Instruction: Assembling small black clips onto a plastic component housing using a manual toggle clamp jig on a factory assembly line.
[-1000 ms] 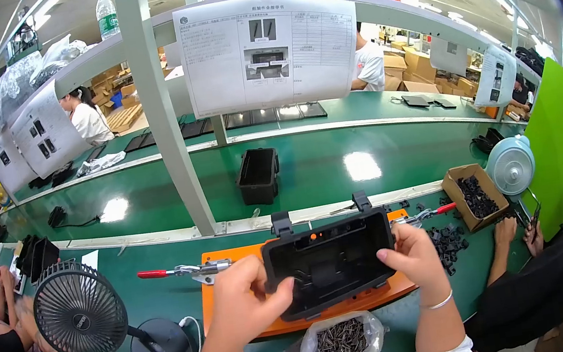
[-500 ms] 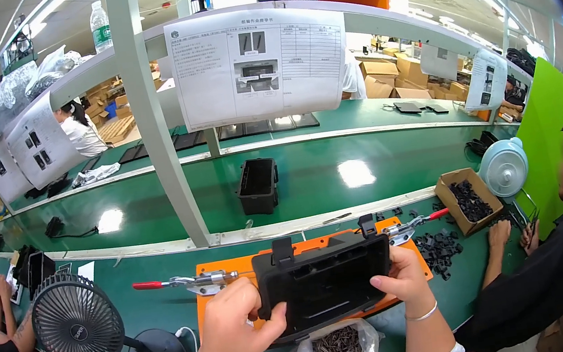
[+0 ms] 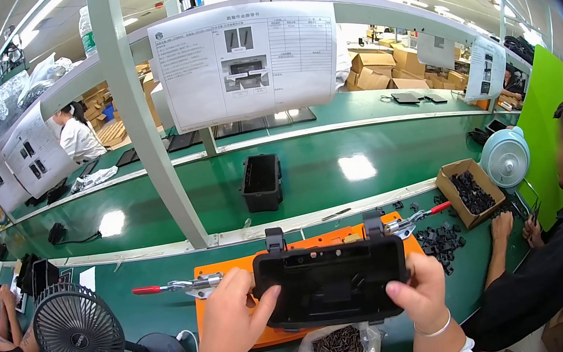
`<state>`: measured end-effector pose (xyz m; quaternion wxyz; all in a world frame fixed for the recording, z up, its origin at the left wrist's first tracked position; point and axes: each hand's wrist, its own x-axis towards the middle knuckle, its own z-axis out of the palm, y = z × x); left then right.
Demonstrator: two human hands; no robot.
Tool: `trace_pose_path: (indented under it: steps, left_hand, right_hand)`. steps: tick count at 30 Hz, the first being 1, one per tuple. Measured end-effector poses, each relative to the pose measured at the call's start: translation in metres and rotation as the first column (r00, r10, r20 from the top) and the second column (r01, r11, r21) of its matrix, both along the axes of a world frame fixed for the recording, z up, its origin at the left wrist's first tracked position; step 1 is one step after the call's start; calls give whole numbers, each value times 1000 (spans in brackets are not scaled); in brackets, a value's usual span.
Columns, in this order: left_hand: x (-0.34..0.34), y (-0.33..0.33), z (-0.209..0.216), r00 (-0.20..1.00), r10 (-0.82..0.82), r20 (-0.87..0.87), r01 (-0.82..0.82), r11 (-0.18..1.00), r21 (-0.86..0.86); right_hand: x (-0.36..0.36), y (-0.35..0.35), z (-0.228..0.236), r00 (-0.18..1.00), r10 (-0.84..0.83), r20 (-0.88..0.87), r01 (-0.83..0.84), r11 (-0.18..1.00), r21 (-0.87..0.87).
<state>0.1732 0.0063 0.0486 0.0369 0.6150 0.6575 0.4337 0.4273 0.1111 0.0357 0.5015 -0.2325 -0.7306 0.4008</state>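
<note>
Between my two hands I hold a black plastic box (image 3: 333, 285), its hollow inside facing me and two latches standing up on its upper edge. My left hand (image 3: 233, 319) grips the left end, thumb on the front rim. At the right end my right hand (image 3: 420, 293) is closed in the same way. The box is over an orange fixture plate (image 3: 217, 304), which shows around it. A toggle clamp with a red handle (image 3: 160, 288) sits left of the plate; another red-handled clamp (image 3: 414, 221) is on the right. Below the box lies a bag of small dark pins (image 3: 336, 350).
Loose black clips (image 3: 441, 243) and a carton of black parts (image 3: 471, 192) are at the right, beside a co-worker (image 3: 545, 261). A fan (image 3: 80, 330) stands left. Another black box (image 3: 261, 182) rests on the green line beyond the metal post (image 3: 144, 123).
The box has tilted so its inside faces me more squarely, and it has shifted slightly right. My right hand moved right with it; both hands keep their grip.
</note>
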Motion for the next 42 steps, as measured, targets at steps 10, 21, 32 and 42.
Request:
trace_pose_path:
  steps: [10, 21, 32, 42]
  left_hand:
    - [0, -4, 2, 985, 82, 152, -108, 980, 169]
    - [-4, -2, 6, 994, -23, 109, -5, 968, 251]
    - [-3, -8, 5, 988, -31, 151, -20, 945, 327]
    - [-1, -5, 0, 987, 6, 161, -50, 961, 270]
  right_hand:
    - [-13, 28, 9, 991, -74, 115, 48, 975, 216]
    - [-13, -31, 41, 982, -49, 180, -104, 659, 745]
    - [-17, -42, 53, 974, -28, 227, -173, 556, 813]
    - [-17, -33, 46, 966, -25, 259, -205, 535, 819]
